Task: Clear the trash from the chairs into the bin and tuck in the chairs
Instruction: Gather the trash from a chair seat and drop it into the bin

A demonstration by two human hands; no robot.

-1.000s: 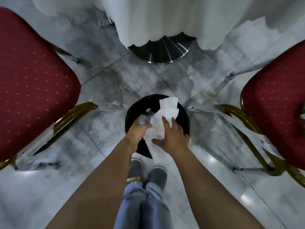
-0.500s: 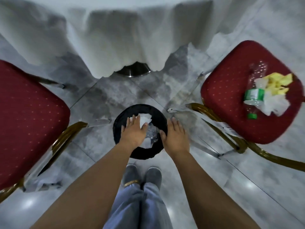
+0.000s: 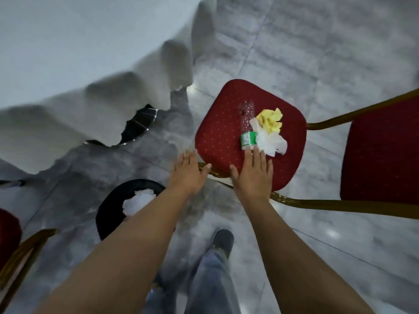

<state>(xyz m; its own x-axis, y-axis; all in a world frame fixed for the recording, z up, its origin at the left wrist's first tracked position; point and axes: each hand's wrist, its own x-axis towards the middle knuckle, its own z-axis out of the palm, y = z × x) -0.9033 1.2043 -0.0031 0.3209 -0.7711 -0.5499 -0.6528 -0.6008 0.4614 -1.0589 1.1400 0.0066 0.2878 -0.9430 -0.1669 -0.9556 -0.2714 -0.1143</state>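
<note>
Reaching for the chair trash

My right hand (image 3: 252, 177) nears the bottle (image 3: 248, 130) and tissues (image 3: 272, 143) on the red chair (image 3: 222, 132); left hand (image 3: 188, 173) flat, bin (image 3: 108, 207) behind.

Clear bottle (image 3: 247, 128), white tissue (image 3: 271, 142), seemingly yellow paper (image 3: 272, 117) lie on red chair (image 3: 217, 130).
</note>
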